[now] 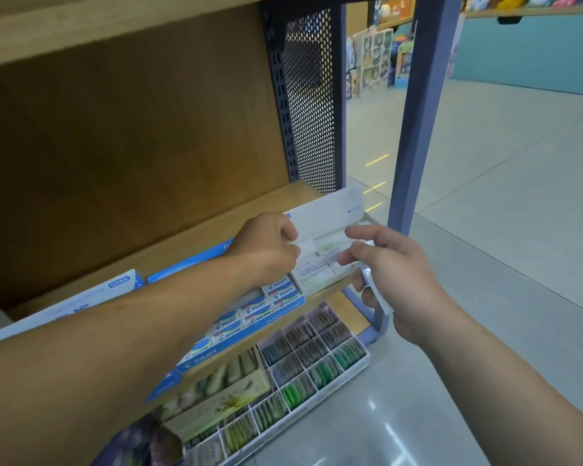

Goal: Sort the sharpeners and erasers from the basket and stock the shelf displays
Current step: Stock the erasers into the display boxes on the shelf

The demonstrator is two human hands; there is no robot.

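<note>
Wooden shelf carried a white display box of erasers at its right end. The left hand curled over them, grip unclear; the right hand clamped a wrapped packet, thumb and forefinger apart.

left hand at white display box; right hand holds packet

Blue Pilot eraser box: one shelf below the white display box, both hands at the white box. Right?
No. Head view shows the blue Pilot eraser box on the same wooden shelf as the white cardboard display box, just left of it. Left hand and right hand are at the white box.
</note>
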